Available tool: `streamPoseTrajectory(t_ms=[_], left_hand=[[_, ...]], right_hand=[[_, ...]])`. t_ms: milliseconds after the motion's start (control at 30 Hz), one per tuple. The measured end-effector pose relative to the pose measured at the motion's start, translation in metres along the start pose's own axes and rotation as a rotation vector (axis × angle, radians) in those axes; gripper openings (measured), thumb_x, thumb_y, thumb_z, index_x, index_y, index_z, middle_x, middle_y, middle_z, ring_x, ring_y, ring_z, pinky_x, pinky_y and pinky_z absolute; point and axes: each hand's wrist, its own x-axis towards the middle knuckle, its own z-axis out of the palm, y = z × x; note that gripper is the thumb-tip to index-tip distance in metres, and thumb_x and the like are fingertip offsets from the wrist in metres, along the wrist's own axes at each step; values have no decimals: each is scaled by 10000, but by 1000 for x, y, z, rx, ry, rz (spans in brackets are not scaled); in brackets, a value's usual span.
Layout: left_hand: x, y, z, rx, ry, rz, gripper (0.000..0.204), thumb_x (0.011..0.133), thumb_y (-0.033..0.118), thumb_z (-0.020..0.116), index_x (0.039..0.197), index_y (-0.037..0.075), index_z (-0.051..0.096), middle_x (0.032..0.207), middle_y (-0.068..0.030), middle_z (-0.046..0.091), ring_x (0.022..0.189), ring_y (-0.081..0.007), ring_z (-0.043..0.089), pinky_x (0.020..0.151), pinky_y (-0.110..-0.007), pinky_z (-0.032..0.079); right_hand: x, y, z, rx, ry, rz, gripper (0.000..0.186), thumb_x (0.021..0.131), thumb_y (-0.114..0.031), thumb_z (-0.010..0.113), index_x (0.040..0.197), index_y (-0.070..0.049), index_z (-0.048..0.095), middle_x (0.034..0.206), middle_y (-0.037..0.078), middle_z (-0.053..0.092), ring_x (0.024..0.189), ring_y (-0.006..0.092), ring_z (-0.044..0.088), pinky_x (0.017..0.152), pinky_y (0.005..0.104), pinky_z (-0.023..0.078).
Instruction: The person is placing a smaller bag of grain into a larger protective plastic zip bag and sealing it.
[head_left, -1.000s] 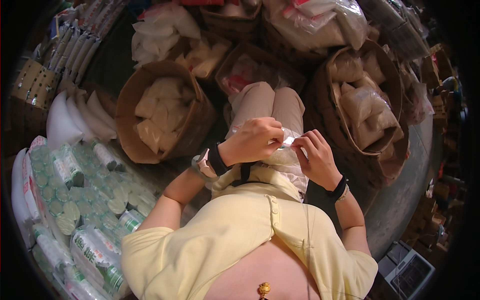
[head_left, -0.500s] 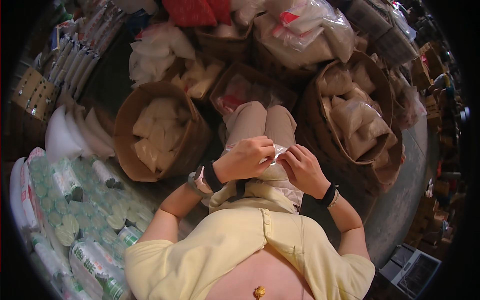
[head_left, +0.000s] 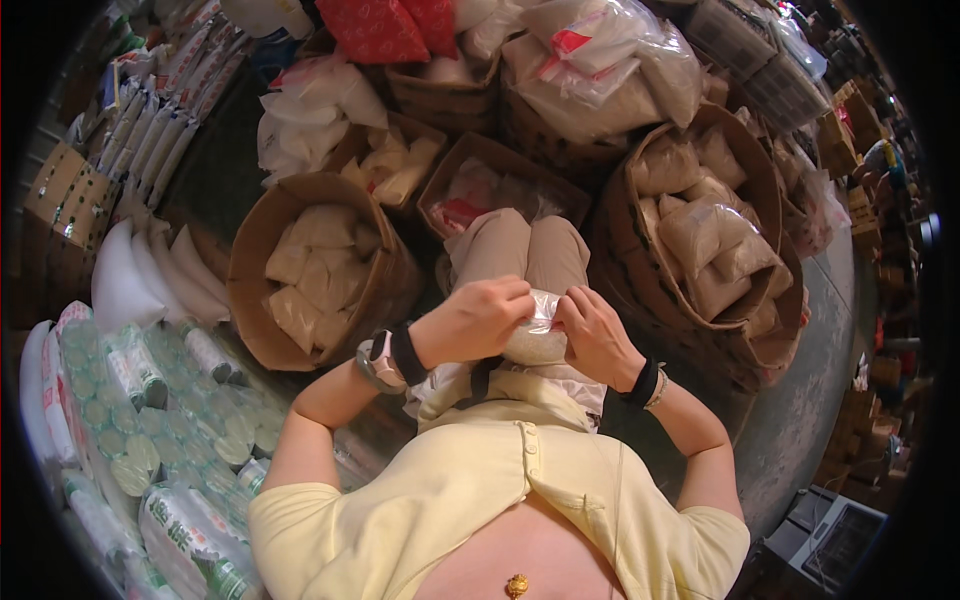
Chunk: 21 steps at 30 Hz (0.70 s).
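Glossy, crinkled plastic bag (head_left: 537, 343) between hands (head_left: 603, 340)

Bag (head_left: 535, 346) between hands (head_left: 478, 320), perhaps on lap (head_left: 515, 248), packets (head_left: 322, 265) in left carton (head_left: 399, 282), right carton (head_left: 622, 248) likewise

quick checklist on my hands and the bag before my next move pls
1. Left hand gripping the top of the clear plastic bag: ok
2. Right hand pinching the bag's top on the other side: ok
3. Bag's top sealed all the way across: cannot tell, fingers cover its ends
4. Bag's weight resting on the lap: cannot tell from above
5. Filled bags lying inside the left-hand carton: ok
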Motion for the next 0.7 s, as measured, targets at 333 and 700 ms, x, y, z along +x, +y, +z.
streamPoseTrajectory(t_ms=[333, 700], left_hand=[[-43, -19, -28, 51, 151, -211, 118, 685, -88, 624, 746, 5, 584, 756, -124, 544, 747, -302, 557, 661, -361, 472], [-55, -58, -6, -501, 285, -456, 402, 754, -12, 672, 1133, 39, 548, 1061, -70, 582, 1050, -199, 569, 908, -309, 458]], right_hand=[[-9, 5, -8, 22, -13, 16, 238, 629, 71, 570, 846, 11, 494, 849, 142, 487, 827, 321, 493, 741, 385, 437], [-33, 30, -21, 66, -14, 249, 333, 599, 167, 487, 898, 21, 473, 873, 171, 483, 870, 360, 478, 768, 401, 414]])
